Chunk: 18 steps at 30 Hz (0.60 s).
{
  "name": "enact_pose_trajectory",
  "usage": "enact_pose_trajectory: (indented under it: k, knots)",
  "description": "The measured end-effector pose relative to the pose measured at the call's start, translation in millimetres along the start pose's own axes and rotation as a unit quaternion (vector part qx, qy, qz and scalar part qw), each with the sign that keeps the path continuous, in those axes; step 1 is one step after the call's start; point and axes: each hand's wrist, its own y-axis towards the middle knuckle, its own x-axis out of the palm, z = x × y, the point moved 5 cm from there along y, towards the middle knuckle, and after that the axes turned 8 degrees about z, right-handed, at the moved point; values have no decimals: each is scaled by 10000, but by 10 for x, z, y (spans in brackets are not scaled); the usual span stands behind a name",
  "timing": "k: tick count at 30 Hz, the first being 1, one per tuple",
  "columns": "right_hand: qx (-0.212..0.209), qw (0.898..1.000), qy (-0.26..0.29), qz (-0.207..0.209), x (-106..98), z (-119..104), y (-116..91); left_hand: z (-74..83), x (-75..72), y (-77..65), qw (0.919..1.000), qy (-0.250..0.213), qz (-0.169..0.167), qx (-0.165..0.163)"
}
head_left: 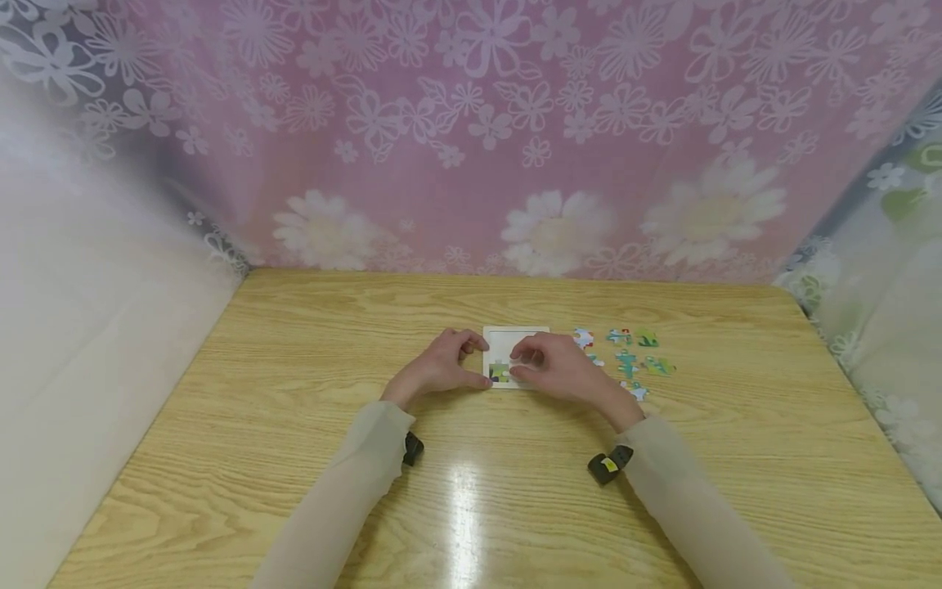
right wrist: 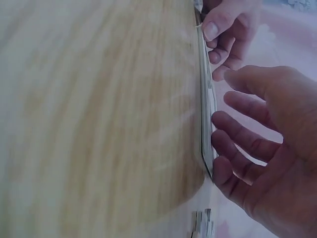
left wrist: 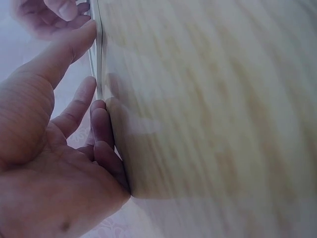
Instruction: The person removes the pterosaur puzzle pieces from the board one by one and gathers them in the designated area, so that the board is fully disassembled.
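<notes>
A white square puzzle tray (head_left: 504, 342) lies flat on the wooden table, with green and dark blue jigsaw pieces (head_left: 498, 374) in its near left corner. My left hand (head_left: 444, 365) is at the tray's left side, thumb at the near corner and index fingertip by the left edge. In the left wrist view the tray's thin edge (left wrist: 98, 54) meets that thumb and finger. Over the tray's right part is my right hand (head_left: 565, 366), its thumb and index finger bent but apart beside the fitted pieces. The right wrist view shows its fingers (right wrist: 247, 136) spread, nothing between them.
Several loose jigsaw pieces (head_left: 627, 363) in blue, white and green lie right of the tray, partly behind the right hand. A flowered pink curtain (head_left: 441, 147) hangs along the table's back edge. White cloth (head_left: 96, 270) hangs on the left.
</notes>
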Motion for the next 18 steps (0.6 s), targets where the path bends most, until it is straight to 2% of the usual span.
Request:
enact_pose_trajectory:
  k: [6,12,18]
  knots:
    - [-145,9988,-447,-132,44,-14,54,-3,-8,0,9999,-128,6,-29]
    - [-83,9962,-840,-209,70,-43,87,-5,-4,11,10000,-67,25,-55]
    - [15,9970,-722,-291,52,-86,82,-4,-7,3,10000,-7,23,-94]
